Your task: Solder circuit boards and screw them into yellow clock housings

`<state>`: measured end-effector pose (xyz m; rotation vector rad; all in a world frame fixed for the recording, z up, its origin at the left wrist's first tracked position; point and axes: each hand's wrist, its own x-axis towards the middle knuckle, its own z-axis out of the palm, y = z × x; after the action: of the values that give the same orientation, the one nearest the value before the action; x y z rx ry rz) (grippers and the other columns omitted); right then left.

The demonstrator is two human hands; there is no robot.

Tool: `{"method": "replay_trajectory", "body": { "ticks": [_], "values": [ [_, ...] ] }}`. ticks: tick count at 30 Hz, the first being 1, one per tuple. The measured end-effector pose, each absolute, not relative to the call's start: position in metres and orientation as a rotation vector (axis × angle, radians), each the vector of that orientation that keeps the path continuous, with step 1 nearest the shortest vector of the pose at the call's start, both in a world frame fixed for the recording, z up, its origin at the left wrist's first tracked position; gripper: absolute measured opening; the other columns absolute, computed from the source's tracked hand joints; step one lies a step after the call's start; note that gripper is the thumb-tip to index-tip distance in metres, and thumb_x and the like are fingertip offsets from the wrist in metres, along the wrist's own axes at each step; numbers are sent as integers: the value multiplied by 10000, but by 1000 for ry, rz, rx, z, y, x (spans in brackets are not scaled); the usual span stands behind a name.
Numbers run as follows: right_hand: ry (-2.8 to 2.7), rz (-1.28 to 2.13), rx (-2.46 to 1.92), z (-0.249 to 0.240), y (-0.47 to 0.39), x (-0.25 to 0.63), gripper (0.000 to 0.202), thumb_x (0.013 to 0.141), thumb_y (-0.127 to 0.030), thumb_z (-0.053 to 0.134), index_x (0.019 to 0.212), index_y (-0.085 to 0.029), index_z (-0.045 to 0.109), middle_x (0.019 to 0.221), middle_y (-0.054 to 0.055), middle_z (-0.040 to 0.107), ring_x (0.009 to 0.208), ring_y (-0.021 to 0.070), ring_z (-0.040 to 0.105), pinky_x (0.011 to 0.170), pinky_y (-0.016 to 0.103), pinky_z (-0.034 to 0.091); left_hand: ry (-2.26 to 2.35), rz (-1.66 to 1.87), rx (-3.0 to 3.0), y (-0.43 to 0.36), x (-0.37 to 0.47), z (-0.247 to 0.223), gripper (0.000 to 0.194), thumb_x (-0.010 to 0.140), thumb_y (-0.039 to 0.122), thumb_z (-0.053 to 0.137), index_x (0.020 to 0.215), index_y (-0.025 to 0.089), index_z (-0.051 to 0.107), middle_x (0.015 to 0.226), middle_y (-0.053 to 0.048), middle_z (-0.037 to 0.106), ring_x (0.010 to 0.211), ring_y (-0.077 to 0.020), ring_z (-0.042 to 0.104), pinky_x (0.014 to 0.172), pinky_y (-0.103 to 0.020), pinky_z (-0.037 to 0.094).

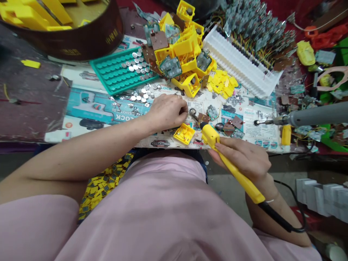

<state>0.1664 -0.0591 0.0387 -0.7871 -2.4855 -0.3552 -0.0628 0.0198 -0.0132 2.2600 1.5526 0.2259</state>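
The fingers of my left hand (168,111) are curled together over the work surface; what they pinch, if anything, is too small to tell. My right hand (243,156) is wrapped round a yellow soldering iron (231,163). The iron's metal tip points up and left, close to a small round metal part (192,111) beside my left fingertips. Just below my left hand lies an open yellow plastic case (184,133) with thin wires inside. A dark round part (219,126) and small circuit boards (212,112) are right of the iron's tip.
A green tray (108,69) with coin-like discs stands behind my left hand. Yellow housings (187,47) are heaped at the back centre, near a white rack (239,61) with wired boards. At the right, a grey tool (318,115) juts in. A brown tub (81,43) is back left.
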Motion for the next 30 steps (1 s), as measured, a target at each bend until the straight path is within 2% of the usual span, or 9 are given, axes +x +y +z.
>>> {"method": "replay_trajectory", "body": {
  "ticks": [9,14,24,30],
  "values": [
    [-2465,-306,-898,43,-69,177,206,826,-234,763,988,-196,642,858,30,777,745,130,736,726,209,583,1569,235,2256,20,-62,-15,294,838,275,511,938,175,768,983,-95,762,960,-267,692,807,-367,496],
    [-2446,-299,-966,36,-73,184,228,828,-229,748,1030,-240,644,890,4,784,742,142,740,676,224,572,1572,237,2259,20,-63,-15,295,838,274,506,933,179,769,974,-94,762,958,-267,692,803,-369,491],
    [-2403,-365,-837,38,-61,167,105,812,-198,752,884,-201,675,720,1,746,633,96,691,645,177,535,1574,244,2256,19,-63,-16,305,837,281,493,938,186,764,993,-89,759,969,-264,685,814,-369,492],
    [-2430,-391,-818,36,-56,161,101,840,-236,737,891,-236,650,736,-5,763,617,103,701,586,192,554,1574,268,2261,19,-63,-16,295,835,290,501,925,190,763,964,-85,756,948,-250,680,800,-356,489]
  ]
}}
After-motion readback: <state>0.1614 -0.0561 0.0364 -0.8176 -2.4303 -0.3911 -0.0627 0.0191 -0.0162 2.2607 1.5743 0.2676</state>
